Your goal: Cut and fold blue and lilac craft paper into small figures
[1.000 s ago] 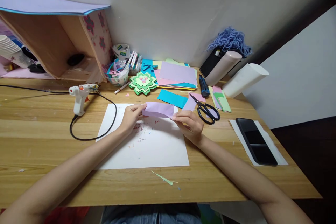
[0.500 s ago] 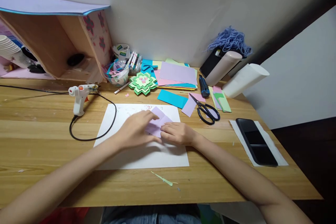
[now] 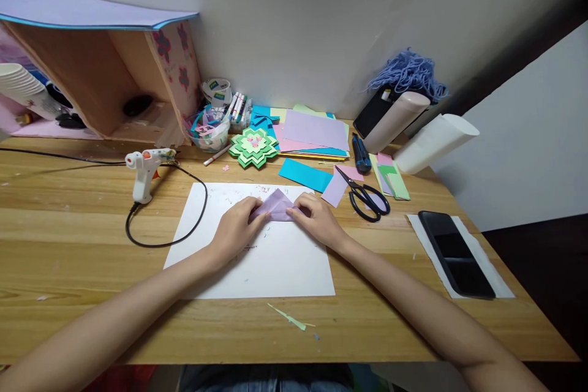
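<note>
A piece of purple paper [image 3: 277, 206], folded into a triangle with its point away from me, is held just above or on the white sheet [image 3: 257, 269]. My left hand [image 3: 239, 220] pinches its left corner between thumb and fingers. On the other side, my right hand [image 3: 316, 215] grips the right corner the same way. Small coloured marks show along the white sheet's far edge. Right of the hands lie black-handled scissors [image 3: 367, 199], partly over a purple paper strip [image 3: 335, 187], and a blue paper strip [image 3: 305, 176].
A white glue gun [image 3: 146, 174] with a looping black cord stands to the left. Farther back are a green layered paper flower [image 3: 254, 148], stacked coloured paper [image 3: 316, 130], a blue cutter [image 3: 361, 155] and a bowl of scraps [image 3: 209, 133]. A phone [image 3: 454, 254] lies at right.
The purple paper has gone from a more opened-out square to a folded triangle. Both hands have shifted to its two side corners, the right one moving slightly away from me.
</note>
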{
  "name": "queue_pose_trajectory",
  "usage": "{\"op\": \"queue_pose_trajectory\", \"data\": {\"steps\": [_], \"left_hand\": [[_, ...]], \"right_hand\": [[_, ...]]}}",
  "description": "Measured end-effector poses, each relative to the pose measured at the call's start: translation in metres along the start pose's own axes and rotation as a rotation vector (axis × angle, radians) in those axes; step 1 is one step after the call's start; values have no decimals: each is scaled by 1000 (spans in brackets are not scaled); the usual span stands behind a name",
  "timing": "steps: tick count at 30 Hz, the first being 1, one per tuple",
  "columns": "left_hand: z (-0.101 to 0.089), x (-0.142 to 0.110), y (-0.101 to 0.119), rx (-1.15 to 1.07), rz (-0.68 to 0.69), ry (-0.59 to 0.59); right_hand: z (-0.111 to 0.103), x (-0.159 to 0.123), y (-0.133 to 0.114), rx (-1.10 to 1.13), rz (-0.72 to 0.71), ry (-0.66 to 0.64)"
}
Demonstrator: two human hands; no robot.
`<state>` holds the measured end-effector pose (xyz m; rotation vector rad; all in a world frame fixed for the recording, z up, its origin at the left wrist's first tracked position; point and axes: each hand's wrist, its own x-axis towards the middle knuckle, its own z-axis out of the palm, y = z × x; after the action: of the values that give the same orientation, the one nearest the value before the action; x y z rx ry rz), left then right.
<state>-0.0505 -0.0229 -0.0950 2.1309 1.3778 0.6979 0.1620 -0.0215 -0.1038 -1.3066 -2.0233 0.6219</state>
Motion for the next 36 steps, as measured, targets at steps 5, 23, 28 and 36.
{"op": "queue_pose_trajectory", "data": {"steps": [5, 23, 28, 36], "left_hand": [[5, 0, 0, 66, -38, 40], [-5, 8, -16, -67, 10, -55], [-15, 16, -26, -170, 20, -164], [-34, 22, -33, -277, 7, -358]], "right_hand": [[9, -5, -4, -187, 69, 60], [-1, 0, -2, -419, -652, -253], [-9, 1, 5, -338, -658, -205], [-32, -5, 21, -263, -642, -194]]}}
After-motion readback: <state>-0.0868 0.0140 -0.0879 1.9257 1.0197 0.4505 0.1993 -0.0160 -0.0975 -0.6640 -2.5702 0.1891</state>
